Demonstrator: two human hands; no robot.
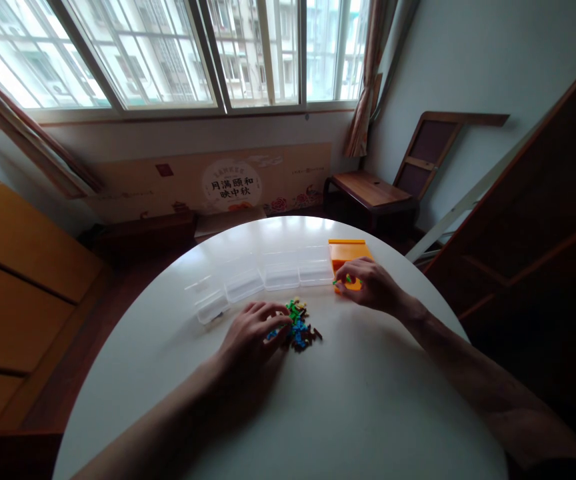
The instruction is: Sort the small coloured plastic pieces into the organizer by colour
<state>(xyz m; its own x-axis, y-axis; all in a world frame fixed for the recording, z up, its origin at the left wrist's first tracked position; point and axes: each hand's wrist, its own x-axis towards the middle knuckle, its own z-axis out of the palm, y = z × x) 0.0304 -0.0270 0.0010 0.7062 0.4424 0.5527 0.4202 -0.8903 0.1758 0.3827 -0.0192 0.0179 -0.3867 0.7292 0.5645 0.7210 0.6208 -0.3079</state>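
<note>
A small heap of tiny toy bricks (299,328) in green, blue, brown and pale yellow lies on the white round table (368,387). Beside its left edge rests my left hand (258,327), fingers curved and apart, with the fingertips at the bricks. Some blue pieces show under those fingers. My right hand (368,283) is over the near part of an orange box (348,250), thumb and fingers pinched on a small green brick (337,282). Part of the box is hidden behind this hand.
A row of clear plastic trays (281,277) curves across the table left of the orange box, and a smaller tray (211,307) ends it. Beyond the table stand a wooden chair (373,189) and a window wall. A wooden cabinet (23,300) is at left.
</note>
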